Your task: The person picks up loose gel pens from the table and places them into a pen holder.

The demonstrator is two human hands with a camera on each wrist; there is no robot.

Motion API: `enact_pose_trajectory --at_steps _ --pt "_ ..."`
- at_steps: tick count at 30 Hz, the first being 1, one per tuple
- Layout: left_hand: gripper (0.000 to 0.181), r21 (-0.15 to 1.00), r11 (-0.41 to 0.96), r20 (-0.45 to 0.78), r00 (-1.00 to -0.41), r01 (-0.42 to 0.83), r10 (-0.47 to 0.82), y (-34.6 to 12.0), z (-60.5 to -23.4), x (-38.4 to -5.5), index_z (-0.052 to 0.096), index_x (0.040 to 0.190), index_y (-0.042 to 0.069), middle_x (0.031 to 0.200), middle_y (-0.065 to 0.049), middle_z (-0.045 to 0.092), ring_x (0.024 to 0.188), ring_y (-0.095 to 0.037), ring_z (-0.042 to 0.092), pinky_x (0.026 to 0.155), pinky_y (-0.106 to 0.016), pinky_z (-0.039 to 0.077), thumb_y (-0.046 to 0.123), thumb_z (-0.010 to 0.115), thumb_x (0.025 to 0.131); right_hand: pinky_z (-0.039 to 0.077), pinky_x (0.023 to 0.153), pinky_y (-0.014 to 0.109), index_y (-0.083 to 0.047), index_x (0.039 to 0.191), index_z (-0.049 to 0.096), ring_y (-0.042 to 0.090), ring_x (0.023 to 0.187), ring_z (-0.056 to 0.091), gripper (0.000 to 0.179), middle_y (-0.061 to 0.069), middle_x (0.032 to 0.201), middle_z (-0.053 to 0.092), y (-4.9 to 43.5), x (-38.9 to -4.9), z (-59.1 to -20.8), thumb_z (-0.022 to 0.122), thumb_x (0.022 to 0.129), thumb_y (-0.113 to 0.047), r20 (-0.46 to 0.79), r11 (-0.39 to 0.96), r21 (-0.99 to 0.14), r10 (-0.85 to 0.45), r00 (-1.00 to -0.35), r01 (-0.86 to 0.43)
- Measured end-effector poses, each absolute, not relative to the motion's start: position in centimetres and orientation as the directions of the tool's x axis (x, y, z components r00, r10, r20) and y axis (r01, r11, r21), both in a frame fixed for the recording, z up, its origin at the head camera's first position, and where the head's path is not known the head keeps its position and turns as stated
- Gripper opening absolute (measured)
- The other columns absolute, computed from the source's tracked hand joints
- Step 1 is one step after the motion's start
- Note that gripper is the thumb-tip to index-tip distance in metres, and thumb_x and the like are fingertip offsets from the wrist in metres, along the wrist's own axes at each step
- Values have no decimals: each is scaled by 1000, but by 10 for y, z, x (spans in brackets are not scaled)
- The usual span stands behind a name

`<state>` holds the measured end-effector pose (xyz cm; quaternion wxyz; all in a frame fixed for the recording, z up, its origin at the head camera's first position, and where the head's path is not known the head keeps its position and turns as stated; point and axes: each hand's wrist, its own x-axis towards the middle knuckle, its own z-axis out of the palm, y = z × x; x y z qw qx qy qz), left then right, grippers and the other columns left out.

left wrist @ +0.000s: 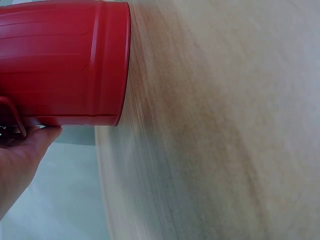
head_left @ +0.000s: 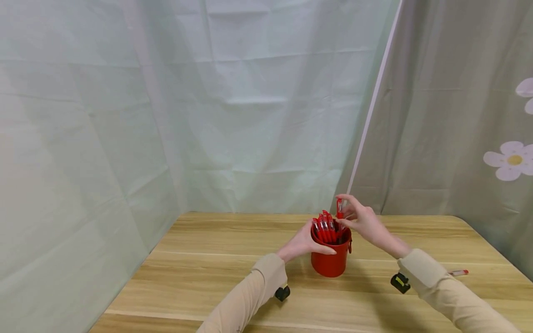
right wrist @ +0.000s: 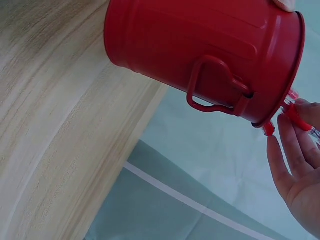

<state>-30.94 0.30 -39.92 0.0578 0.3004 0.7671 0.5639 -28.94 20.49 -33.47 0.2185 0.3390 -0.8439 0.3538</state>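
Observation:
A red metal bucket [head_left: 330, 261] stands upright on the wooden table, with several red-capped pens [head_left: 324, 227] leaning together inside it. My left hand [head_left: 306, 241] holds the bucket by its upper rim on the left side; in the left wrist view the fingers reach round the bucket wall [left wrist: 55, 65]. Over the right side of the opening, my right hand [head_left: 361, 221] pinches a red pen [head_left: 339, 209] held upright, its lower end inside the bucket. From the right wrist view, the bucket's side handle [right wrist: 212, 85] hangs below the rim, near the right hand [right wrist: 302, 165].
Another pen [head_left: 458, 272] lies on the table [head_left: 200, 268] at the right, partly behind the right sleeve. Pale curtains [head_left: 258, 115] hang behind the table's back edge. A grey curtain with flowers [head_left: 441, 138] hangs at the right.

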Motion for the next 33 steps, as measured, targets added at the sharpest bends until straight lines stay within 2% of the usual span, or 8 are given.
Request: enact_pose_trajectory --at_steps 10,17,22,29,33 --pt "71 907 179 240 -816 382 525 4 -399 -310 40 122 23 111 12 52 98 -7 51 82 -26 42 24 83 65 50 66 41 -4 118 45 17 70 59 56 -1 77 60 204 -291 -340 73 71 6 583 553 -411 -451 -676 -725" --pt "70 903 167 257 -809 396 528 4 -400 -311 40 121 20 111 11 52 99 -7 51 83 -26 41 22 83 65 51 66 39 -6 110 49 14 69 58 50 -3 75 58 204 -292 -344 75 68 6 595 557 -356 -484 -642 -750" --pt "69 910 161 246 -812 381 529 4 -400 -311 41 121 19 111 10 51 99 -7 51 83 -27 41 21 82 66 51 66 37 -6 109 49 14 71 59 49 -2 77 59 205 -290 -345 74 69 6 584 552 -363 -493 -645 -750" --pt "72 898 158 272 -799 411 536 5 -400 -310 41 122 20 111 10 51 99 -7 51 84 -26 41 22 83 64 49 71 43 -2 102 56 16 76 58 36 0 84 61 205 -287 -343 74 71 2 550 571 -366 -504 -666 -735" --pt "72 905 150 263 -800 399 539 5 -399 -310 41 121 22 111 10 52 99 -7 51 84 -27 41 21 84 64 48 73 44 -2 101 57 17 79 57 35 1 87 61 205 -286 -343 74 71 0 548 585 -353 -504 -668 -730"
